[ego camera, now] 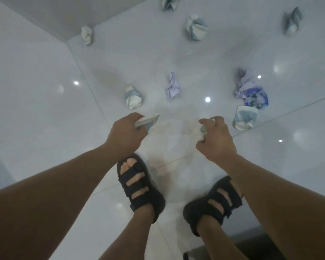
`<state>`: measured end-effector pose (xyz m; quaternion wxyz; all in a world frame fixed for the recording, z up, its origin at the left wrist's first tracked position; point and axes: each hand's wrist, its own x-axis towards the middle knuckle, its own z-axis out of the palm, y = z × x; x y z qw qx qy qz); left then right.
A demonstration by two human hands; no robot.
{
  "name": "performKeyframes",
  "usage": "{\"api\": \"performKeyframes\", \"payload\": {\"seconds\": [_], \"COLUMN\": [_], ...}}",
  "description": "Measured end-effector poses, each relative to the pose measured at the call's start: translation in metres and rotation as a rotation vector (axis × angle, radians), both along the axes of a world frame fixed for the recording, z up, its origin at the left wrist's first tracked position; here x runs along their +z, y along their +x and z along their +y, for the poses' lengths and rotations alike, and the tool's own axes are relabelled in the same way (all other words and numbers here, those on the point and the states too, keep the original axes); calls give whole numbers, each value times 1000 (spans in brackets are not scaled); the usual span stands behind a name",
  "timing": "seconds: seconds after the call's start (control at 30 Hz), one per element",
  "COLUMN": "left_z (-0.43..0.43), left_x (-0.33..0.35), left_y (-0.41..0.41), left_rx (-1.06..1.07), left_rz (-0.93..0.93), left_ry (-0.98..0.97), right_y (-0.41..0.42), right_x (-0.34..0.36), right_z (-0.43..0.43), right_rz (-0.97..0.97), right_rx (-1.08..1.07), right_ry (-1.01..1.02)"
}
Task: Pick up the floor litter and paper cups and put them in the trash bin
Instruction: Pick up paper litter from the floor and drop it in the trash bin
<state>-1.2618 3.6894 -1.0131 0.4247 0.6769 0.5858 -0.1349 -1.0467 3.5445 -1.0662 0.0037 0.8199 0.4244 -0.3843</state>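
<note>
My left hand [127,134] grips a flattened paper cup [149,121] above the white tiled floor. A small crushed piece of paper [203,131] is pinched in my right hand [217,139], mostly hidden by the fingers. Several crumpled cups and papers lie on the floor ahead: a crushed cup [133,97], a lilac paper wad [172,87], a purple wad with blue wrapper [251,91], and a paper cup on its side [245,117]. The trash bin is out of view.
More crumpled litter lies farther off: a white wad [87,34] by the wall corner, a crushed cup [196,27], another at the right [292,22], one at the top edge [169,3]. My sandalled feet [141,186] stand below my hands. A wall runs along the left.
</note>
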Motion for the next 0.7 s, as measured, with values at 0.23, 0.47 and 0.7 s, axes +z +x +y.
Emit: {"api": "performKeyframes", "payload": {"seconds": [0.23,0.47,0.7], "left_z": [49,72,13], "left_x": [160,350,484], "left_y": [-19,-81,-155], "left_rx": [73,277,576], "left_rz": [-28,-39,-29], "left_ry": [53,173,263], "right_y": [-12,-78,-149], "right_x": [178,370,520], "right_z": [75,135,144], "right_rz": [25,118,177], "right_rx": [129,237,506], "right_ry": [176,306,283]}}
